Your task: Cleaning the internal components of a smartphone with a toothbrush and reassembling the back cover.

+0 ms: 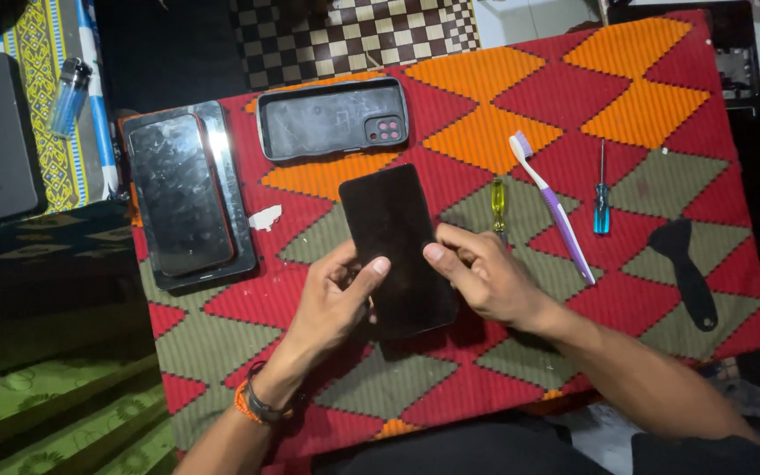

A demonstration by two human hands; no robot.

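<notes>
1. A black smartphone (396, 246) is held screen-up over the middle of a red, orange and olive woven mat (661, 114), tilted slightly to the left.
2. Its left edge is grasped by the left hand (336, 303), thumb laid on the glass; its right edge is pinched by the right hand (485, 273), thumb tip on the screen. Both hands are closed on the phone.
3. The work appears best done with the phone kept flat and steadied by both edges, and pressure from the thumbs spread evenly rather than concentrated at one spot.
4. Just above the phone, an empty dark phone case (333, 119) lies open side up; nothing is seen inside it.
5. To the left, a second phone (179, 195) rests on a grey slab.
6. To the right lie a yellow screwdriver (497, 204), a purple toothbrush (554, 207), a blue screwdriver (602, 198) and a black pry tool (686, 271).
</notes>
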